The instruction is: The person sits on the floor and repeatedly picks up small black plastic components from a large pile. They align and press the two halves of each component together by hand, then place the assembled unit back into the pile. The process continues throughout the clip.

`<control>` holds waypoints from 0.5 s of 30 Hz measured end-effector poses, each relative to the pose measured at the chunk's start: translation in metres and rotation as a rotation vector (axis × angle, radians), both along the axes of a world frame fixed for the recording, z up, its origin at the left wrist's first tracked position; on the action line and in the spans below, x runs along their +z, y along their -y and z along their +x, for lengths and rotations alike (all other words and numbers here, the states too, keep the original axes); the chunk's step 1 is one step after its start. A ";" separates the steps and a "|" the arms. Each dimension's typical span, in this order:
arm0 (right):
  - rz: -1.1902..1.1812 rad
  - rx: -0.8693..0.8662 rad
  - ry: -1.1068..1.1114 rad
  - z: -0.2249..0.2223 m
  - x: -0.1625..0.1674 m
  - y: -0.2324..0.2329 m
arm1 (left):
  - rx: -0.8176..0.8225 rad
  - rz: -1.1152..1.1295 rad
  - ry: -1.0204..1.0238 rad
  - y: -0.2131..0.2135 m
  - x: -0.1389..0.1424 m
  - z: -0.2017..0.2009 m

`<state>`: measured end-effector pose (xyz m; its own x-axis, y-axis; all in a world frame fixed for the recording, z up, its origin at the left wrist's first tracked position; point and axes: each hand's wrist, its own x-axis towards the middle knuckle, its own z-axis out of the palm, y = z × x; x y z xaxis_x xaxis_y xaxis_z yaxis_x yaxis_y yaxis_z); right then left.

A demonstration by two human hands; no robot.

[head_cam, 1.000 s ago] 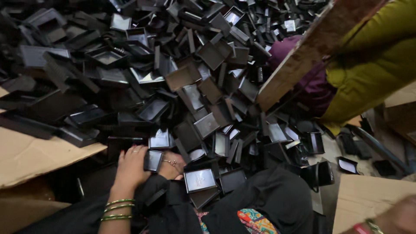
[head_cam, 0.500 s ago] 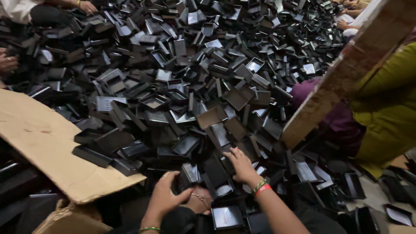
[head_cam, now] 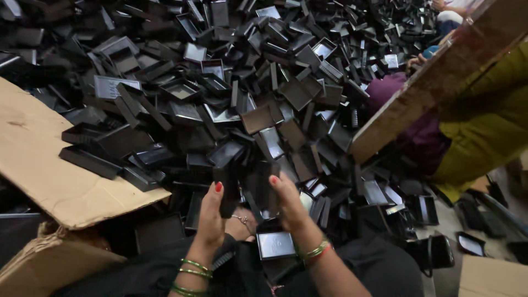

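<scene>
The left hand [head_cam: 212,217] is raised in front of a huge heap of black trays [head_cam: 231,82], and its fingers [head_cam: 218,188] are curled and pressed around a narrow black tray piece [head_cam: 230,190] that stands nearly upright, its lower end between thumb and fingers and its upper end rising just above the red-painted fingertip. The right hand [head_cam: 290,206] sits just beside it, its fingers [head_cam: 275,181] closed against a second black tray piece [head_cam: 265,184], also held on edge, so that the two pieces stand close together in the gap between both hands; whether they touch each other cannot be told. Directly below the fingers, near the wrists, a flat square black tray [head_cam: 276,245] lies face up on dark cloth. Green and gold bangles [head_cam: 192,270] ring the left wrist, and a green and red bangle [head_cam: 314,251] rings the right. To the left of the fingers a torn sheet of brown cardboard [head_cam: 44,165] lies with black trays resting on its upper edge. Far to the right of the fingers a wooden board [head_cam: 440,82] slants across, and beside it sits another person in olive-yellow clothing [head_cam: 489,132] and purple cloth [head_cam: 407,121].
</scene>
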<state>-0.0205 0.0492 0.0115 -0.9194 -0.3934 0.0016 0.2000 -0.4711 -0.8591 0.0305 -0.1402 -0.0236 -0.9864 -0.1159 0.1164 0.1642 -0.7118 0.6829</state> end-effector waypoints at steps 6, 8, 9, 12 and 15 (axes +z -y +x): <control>0.168 -0.120 -0.201 0.033 0.025 0.053 | 0.123 -0.295 0.011 -0.018 0.036 0.027; 0.265 -0.148 -0.334 0.037 0.029 0.056 | 0.103 -0.270 0.102 -0.021 0.041 0.031; 0.314 -0.164 -0.400 0.038 0.030 0.056 | 0.058 -0.183 0.186 -0.023 0.042 0.032; 0.374 -0.216 -0.442 0.040 0.029 0.055 | 0.054 -0.158 0.238 -0.030 0.035 0.033; 0.379 -0.225 -0.450 0.043 0.024 0.055 | 0.105 -0.236 0.223 -0.038 0.023 0.031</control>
